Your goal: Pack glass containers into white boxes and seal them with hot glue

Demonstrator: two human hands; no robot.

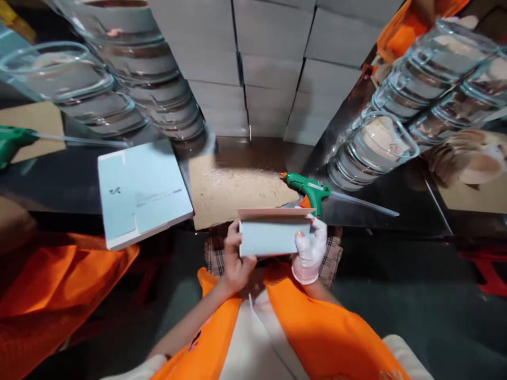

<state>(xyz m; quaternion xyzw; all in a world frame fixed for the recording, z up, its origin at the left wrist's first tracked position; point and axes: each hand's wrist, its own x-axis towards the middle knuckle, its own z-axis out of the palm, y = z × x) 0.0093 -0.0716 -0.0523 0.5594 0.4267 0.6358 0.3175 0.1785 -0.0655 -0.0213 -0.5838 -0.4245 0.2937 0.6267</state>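
Head view: I look down past my orange vest at a dark workbench (71,184), with stacked glass bowls far left and far right.
Far left: a second green glue gun (11,145) lies at the bench edge, untouched.
Left of centre: a flat pale-blue carton (142,192) lies on the bench, unfolded by the look of it.
Left hand (233,261): bare, fingers closed on the left edge of a small pale-blue box (273,235).
Box: held near the bench edge; top flap raised and unsealed, so I judge the closing remains.
Right hand (311,250): gloved, clasping the box's right edge.
Right: a green glue gun (311,191) rests beside glue-speckled cardboard (233,192).
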